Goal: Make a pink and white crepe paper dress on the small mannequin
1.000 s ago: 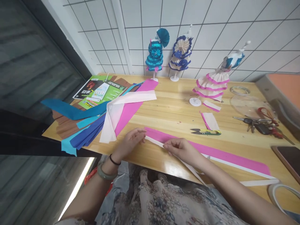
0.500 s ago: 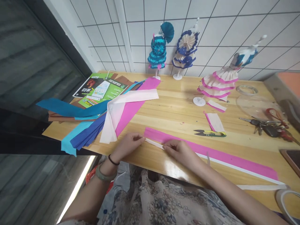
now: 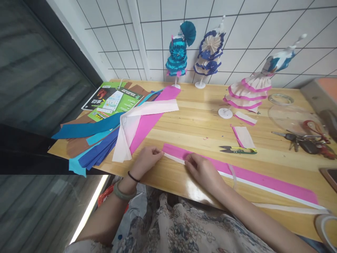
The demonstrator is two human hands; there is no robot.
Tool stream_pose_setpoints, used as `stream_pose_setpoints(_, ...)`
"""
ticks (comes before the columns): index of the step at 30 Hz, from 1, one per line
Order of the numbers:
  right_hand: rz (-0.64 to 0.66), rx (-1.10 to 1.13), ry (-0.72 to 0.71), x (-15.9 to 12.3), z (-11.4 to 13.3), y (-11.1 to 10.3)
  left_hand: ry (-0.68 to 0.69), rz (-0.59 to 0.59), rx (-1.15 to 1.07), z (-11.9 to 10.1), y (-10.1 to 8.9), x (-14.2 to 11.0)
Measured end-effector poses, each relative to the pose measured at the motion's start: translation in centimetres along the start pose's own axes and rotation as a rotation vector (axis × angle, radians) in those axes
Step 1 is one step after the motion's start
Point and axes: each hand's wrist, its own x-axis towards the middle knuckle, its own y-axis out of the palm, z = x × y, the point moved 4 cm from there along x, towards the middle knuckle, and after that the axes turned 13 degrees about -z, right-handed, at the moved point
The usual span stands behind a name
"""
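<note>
A long pink paper strip (image 3: 265,179) lies slantwise along the front of the table, with narrow white tape (image 3: 173,159) along its near edge. At the strip's left end, my left hand (image 3: 149,160) is closed, thumb and forefinger pinching the end of the tape. My right hand (image 3: 204,172) is closed on the same tape a short way to the right, its fingertips over the pink paper's edge. A thin whitish band (image 3: 233,175) curls across the pink paper beyond my right forearm. Another length of tape runs to a tape roll (image 3: 326,230) at the right.
Crepe paper strips, blue (image 3: 89,128), white (image 3: 150,108) and pink (image 3: 147,128), pile at the left beside leaflets (image 3: 113,102). Yellow thread snips (image 3: 238,150), paper pieces (image 3: 243,137) and keys (image 3: 302,142) lie right. Paper-dressed figures (image 3: 177,56) stand at the back.
My left hand has gone from loosely spread fingers to a pinch at the tape's left end. My right hand keeps its hold. The view has shifted slightly, and the teal strip at left has swung.
</note>
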Motion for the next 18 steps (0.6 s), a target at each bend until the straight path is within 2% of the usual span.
stream_pose_setpoints(6,0.000,-0.162,-0.124,-0.35,0.06,0.22,0.022,-0.026,0.033,-0.22,0.13,0.33)
stream_pose_setpoints(18,0.017,-0.097,-0.175,-0.17,-0.31,0.46,-0.019,-0.004,0.028,-0.44,0.08,0.35)
